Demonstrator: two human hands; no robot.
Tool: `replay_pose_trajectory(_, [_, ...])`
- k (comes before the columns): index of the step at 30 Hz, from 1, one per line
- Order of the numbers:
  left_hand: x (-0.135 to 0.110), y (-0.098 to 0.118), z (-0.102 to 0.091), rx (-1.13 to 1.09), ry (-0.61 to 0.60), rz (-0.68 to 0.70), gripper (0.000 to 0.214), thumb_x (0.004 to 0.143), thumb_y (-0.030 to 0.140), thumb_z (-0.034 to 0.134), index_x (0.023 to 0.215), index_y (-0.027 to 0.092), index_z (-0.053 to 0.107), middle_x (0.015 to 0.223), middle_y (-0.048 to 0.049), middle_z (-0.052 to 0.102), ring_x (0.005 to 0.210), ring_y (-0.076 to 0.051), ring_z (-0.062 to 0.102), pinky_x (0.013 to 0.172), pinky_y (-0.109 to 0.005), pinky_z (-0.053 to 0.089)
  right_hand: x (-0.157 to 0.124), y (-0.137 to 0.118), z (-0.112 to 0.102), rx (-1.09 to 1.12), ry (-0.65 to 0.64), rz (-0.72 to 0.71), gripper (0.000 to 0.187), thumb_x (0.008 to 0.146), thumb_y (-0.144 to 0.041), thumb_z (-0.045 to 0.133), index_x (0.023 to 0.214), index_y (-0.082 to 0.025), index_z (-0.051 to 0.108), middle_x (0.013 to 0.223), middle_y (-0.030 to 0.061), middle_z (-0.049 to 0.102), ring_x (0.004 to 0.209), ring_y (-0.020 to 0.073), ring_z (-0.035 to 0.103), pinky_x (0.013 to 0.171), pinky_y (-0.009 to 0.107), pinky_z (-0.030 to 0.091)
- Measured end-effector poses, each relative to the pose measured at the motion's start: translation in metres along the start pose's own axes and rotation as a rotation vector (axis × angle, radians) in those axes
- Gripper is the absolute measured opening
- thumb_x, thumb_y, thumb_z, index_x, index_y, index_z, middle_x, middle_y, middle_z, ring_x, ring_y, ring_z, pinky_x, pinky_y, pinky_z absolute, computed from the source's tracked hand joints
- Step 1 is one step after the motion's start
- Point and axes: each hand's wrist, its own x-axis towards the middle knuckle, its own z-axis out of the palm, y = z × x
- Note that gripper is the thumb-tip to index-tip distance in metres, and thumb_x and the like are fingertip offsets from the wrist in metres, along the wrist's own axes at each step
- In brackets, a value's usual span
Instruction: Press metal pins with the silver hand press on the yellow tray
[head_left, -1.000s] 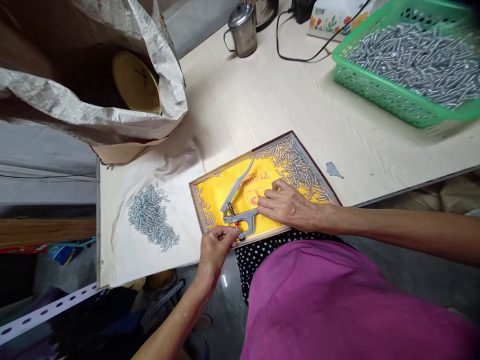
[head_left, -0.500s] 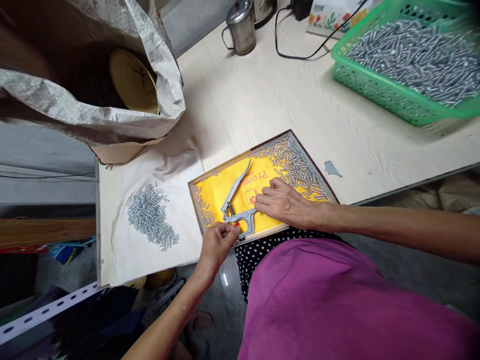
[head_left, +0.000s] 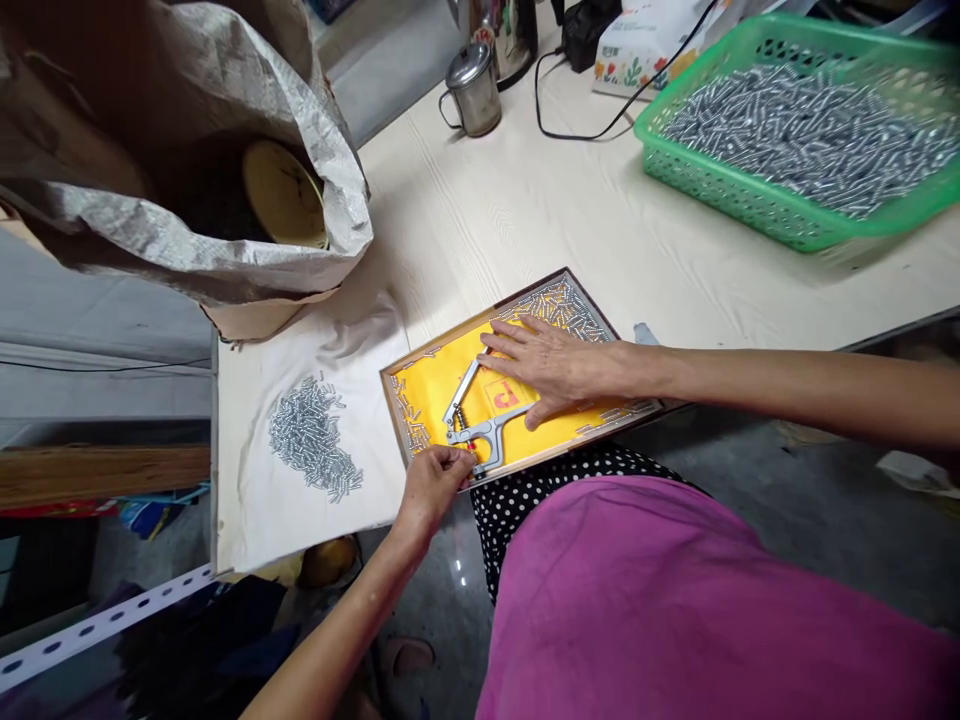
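A shallow wooden tray (head_left: pixel 395 402) with a yellow lining sits at the table's near edge, over my lap. Small silver metal pins (head_left: pixel 559 303) lie heaped in its far corner and along its rims. Grey hand pliers (head_left: pixel 480 428) lie on the yellow lining. My right hand (head_left: pixel 546 363) rests flat on the pliers' handles with fingers spread. My left hand (head_left: pixel 433 479) is pinched at the jaws of the pliers, on something too small to make out.
A pile of the same pins (head_left: pixel 311 437) lies on a white cloth left of the tray. A green basket (head_left: pixel 757 205) full of pins stands far right. A woven sack (head_left: pixel 180 240), a metal mug (head_left: pixel 472 90), a black cable (head_left: pixel 600 120) and a tissue box (head_left: pixel 645 45) are behind.
My right hand has slid left from the pin heap onto the pliers' handles and flattened out. My left hand stays pinched at the jaws. The camera has shifted slightly.
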Motion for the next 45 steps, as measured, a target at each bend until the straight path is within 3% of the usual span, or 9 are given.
replay_pose_trajectory(5, [0.0, 0.002, 0.002, -0.015, 0.013, -0.011, 0.046, 0.056, 0.062, 0.07, 0.057, 0.016, 0.063, 0.049, 0.001, 0.054, 0.048, -0.01, 0.041, 0.05, -0.024, 0.027, 0.012, 0.0, -0.005, 0.007, -0.066, 0.01, 0.096, 0.065, -0.067, 0.079, 0.137, -0.01, 0.05, 0.133, 0.0192, 0.054, 0.126, 0.0403, 0.044, 0.105, 0.057, 0.036])
replay_pose_trajectory(12, [0.001, -0.008, -0.002, 0.128, 0.015, 0.029, 0.039, 0.074, 0.053, 0.066, 0.059, 0.017, 0.063, 0.053, 0.0007, 0.055, 0.051, -0.013, 0.047, 0.053, -0.026, 0.034, 0.01, -0.013, -0.019, -0.064, -0.145, 0.043, 0.059, 0.075, -0.055, 0.077, 0.111, -0.011, 0.063, 0.116, 0.0146, 0.059, 0.106, 0.0305, 0.05, 0.09, 0.044, 0.044])
replay_pose_trajectory(17, [0.0, 0.003, 0.006, 0.53, 0.337, 0.513, 0.02, 0.09, 0.035, 0.059, 0.089, 0.017, 0.069, 0.096, -0.0088, 0.066, 0.087, -0.023, 0.063, 0.079, -0.035, 0.05, 0.005, -0.023, -0.02, -0.071, -0.164, 0.076, 0.043, 0.084, -0.046, 0.072, 0.107, -0.01, 0.064, 0.114, 0.0149, 0.06, 0.105, 0.0294, 0.051, 0.083, 0.039, 0.044])
replay_pose_trajectory(21, [0.017, 0.028, 0.021, 0.832, 0.318, 0.802, 0.049, 0.084, 0.03, 0.072, 0.129, 0.017, 0.055, 0.133, -0.0148, 0.057, 0.116, -0.03, 0.054, 0.099, -0.046, 0.049, 0.004, -0.03, -0.02, -0.121, -0.174, 0.081, 0.046, 0.087, -0.046, 0.07, 0.112, -0.009, 0.063, 0.115, 0.0165, 0.062, 0.106, 0.0304, 0.051, 0.084, 0.039, 0.043])
replay_pose_trajectory(25, [0.032, 0.042, 0.026, 0.952, 0.193, 0.782, 0.052, 0.087, 0.028, 0.07, 0.132, 0.012, 0.05, 0.124, -0.0155, 0.059, 0.11, -0.03, 0.053, 0.096, -0.046, 0.049, 0.0, -0.035, -0.016, -0.132, -0.137, 0.102, 0.047, 0.087, -0.046, 0.07, 0.113, -0.007, 0.062, 0.111, 0.0166, 0.062, 0.105, 0.0301, 0.051, 0.088, 0.041, 0.041])
replay_pose_trajectory(30, [0.031, 0.037, 0.026, 0.87, 0.163, 0.775, 0.029, 0.092, 0.024, 0.061, 0.12, 0.018, 0.058, 0.108, -0.0095, 0.063, 0.101, -0.027, 0.053, 0.09, -0.042, 0.049, -0.007, -0.04, -0.003, -0.1, -0.072, 0.077, 0.015, 0.097, -0.022, 0.055, 0.105, -0.012, 0.063, 0.103, 0.0132, 0.063, 0.1, 0.0263, 0.054, 0.087, 0.039, 0.039])
replay_pose_trajectory(37, [0.031, 0.034, 0.027, 0.841, 0.146, 0.777, 0.012, 0.096, 0.025, 0.056, 0.103, 0.02, 0.065, 0.096, -0.0078, 0.064, 0.093, -0.026, 0.054, 0.082, -0.038, 0.049, -0.003, -0.041, 0.006, 0.035, -0.091, 0.065, 0.017, 0.095, -0.009, 0.05, 0.097, -0.013, 0.066, 0.093, 0.0095, 0.066, 0.09, 0.0217, 0.057, 0.081, 0.035, 0.041])
replay_pose_trajectory(41, [0.034, 0.028, 0.025, 0.79, 0.198, 0.794, 0.026, 0.093, 0.026, 0.061, 0.117, 0.018, 0.063, 0.111, -0.0111, 0.065, 0.104, -0.027, 0.055, 0.092, -0.044, 0.051, -0.005, -0.037, 0.0, 0.008, -0.034, 0.096, 0.016, 0.095, -0.025, 0.059, 0.101, -0.012, 0.066, 0.099, 0.0128, 0.066, 0.094, 0.0251, 0.056, 0.082, 0.037, 0.041])
replay_pose_trajectory(45, [0.028, 0.015, 0.027, 0.736, 0.272, 0.885, 0.022, 0.094, 0.024, 0.061, 0.115, 0.02, 0.066, 0.14, -0.0135, 0.055, 0.129, -0.029, 0.048, 0.107, -0.05, 0.046, -0.005, -0.021, 0.001, -0.034, 0.078, 0.036, 0.049, 0.087, -0.054, 0.066, 0.112, -0.012, 0.063, 0.106, 0.0144, 0.065, 0.098, 0.0295, 0.053, 0.082, 0.04, 0.038])
